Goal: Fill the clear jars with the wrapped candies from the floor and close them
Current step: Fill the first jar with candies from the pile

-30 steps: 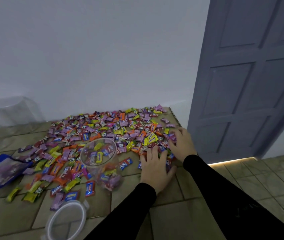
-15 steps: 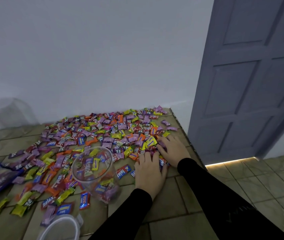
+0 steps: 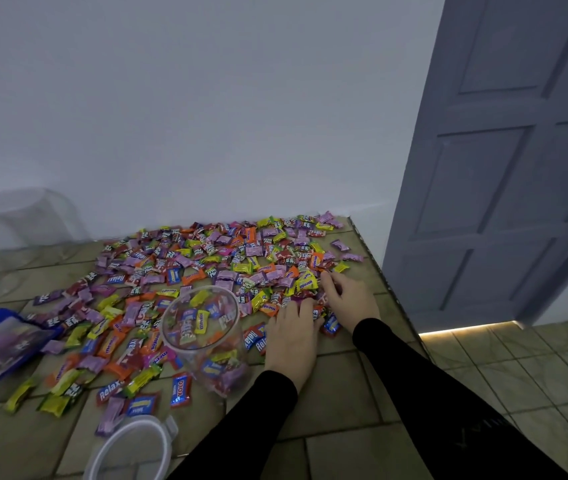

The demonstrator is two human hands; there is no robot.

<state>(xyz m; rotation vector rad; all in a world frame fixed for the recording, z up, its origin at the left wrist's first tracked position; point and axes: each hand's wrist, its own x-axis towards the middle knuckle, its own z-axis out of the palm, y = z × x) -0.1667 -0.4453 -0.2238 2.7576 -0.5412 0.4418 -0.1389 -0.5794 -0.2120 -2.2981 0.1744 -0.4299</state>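
Our left hand (image 3: 291, 336) lies palm down on the floor with its fingers stretched out flat, the fingertips touching the near edge of the wrapped candies (image 3: 227, 258); it presses on them and grasps nothing. Our right hand (image 3: 350, 297) sits just beside it on the right, also palm down, with its fingers bent in over a few wrappers at the right-hand fringe of the spread. We cannot tell whether those fingers actually pinch a candy or only rake at the pile. Both arms are in black sleeves (image 3: 449, 393).

The candies cover the tiled floor (image 3: 345, 410) in a wide, loose layer that runs from the foot of the white wall (image 3: 206, 116) toward us, in purple, yellow, orange, red and blue wrappers. A clear jar (image 3: 203, 337) stands in the middle of them, just left of our left hand, mouth open and tipped toward the wall, with some candies already in its bottom. Its lid (image 3: 130, 448), a clear disc with a white rim, lies flat on the tiles nearer us, apart from the jar. A blue and clear candy bag (image 3: 2, 341) lies at the left edge. More clear containers (image 3: 16, 216) stand blurred against the wall at far left. A grey panelled door (image 3: 504, 168) is on the right.
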